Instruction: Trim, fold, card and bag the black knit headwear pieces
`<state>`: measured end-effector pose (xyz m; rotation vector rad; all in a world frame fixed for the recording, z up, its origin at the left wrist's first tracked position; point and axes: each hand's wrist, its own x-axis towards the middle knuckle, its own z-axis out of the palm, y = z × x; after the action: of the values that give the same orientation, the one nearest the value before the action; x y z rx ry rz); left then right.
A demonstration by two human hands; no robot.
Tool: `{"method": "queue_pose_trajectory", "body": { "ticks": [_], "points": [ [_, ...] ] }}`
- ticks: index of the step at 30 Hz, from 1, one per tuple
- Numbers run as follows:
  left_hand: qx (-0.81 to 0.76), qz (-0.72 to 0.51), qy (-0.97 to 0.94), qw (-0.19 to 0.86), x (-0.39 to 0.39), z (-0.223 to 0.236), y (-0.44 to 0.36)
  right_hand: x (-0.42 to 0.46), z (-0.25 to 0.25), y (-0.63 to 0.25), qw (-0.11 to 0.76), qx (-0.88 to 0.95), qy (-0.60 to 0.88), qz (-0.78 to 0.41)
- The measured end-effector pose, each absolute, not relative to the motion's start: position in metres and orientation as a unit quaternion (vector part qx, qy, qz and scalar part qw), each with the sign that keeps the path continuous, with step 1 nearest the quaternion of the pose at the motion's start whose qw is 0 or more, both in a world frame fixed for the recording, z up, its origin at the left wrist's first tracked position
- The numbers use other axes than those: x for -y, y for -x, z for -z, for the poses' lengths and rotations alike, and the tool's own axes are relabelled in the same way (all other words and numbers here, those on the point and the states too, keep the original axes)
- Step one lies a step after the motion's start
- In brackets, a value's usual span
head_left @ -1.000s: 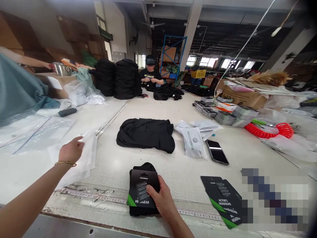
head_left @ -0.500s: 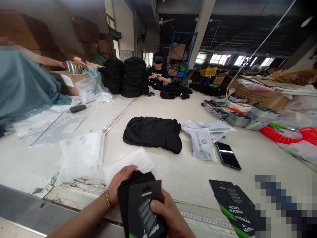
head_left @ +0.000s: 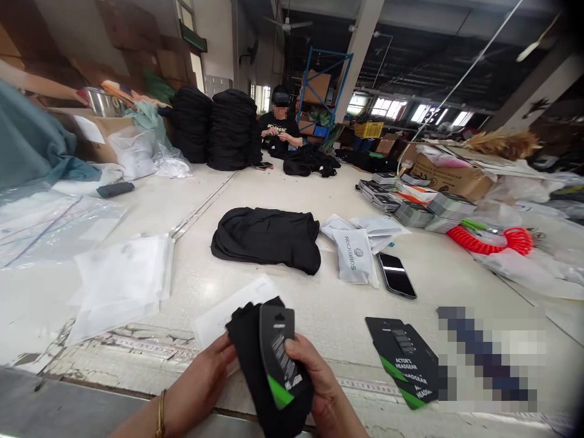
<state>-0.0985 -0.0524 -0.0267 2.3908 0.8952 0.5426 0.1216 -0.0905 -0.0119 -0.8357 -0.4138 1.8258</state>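
Observation:
A folded piece of black cloth headgear [head_left: 249, 347] with a black-and-green header card [head_left: 277, 347] lying against its face is held above the near table edge. My right hand [head_left: 319, 377] is closed round its right side, thumb pressed on the card. At the cloth's left edge, my left hand [head_left: 205, 374] has its fingers curled against it, the tips partly hidden. Beneath them a white plastic bag [head_left: 214, 316] lies flat. Another folded black cloth [head_left: 267, 239] rests farther in. More header cards [head_left: 404, 359] are fanned out to the right.
White packed pouches [head_left: 354, 255] and a phone [head_left: 396, 275] lie right of centre. Clear bags [head_left: 123, 274] are at left. Card stacks [head_left: 413, 213] and a red coiled hose [head_left: 493, 240] stand farther right. Across the table sits a person [head_left: 279, 125] beside tall black cloth piles [head_left: 232, 131].
The cloth and card have turned and tilted in my hands, showing more of the card's green corner. My left fingers have slid from the top down to the left edge. The view has shifted right.

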Motion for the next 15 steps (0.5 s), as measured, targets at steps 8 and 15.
{"method": "queue_pose_trajectory", "body": {
  "ticks": [8, 15],
  "points": [
    [-0.323, -0.178, -0.897, 0.244, 0.048, 0.005, 0.090, 0.085, 0.006, -0.131, 0.390, 0.359, 0.500, -0.685],
    [-0.219, -0.085, -0.967, 0.104, 0.050, -0.001, 0.069, 0.084, -0.001, -0.118, 0.463, 0.415, 0.516, -0.588]
  ]
}}
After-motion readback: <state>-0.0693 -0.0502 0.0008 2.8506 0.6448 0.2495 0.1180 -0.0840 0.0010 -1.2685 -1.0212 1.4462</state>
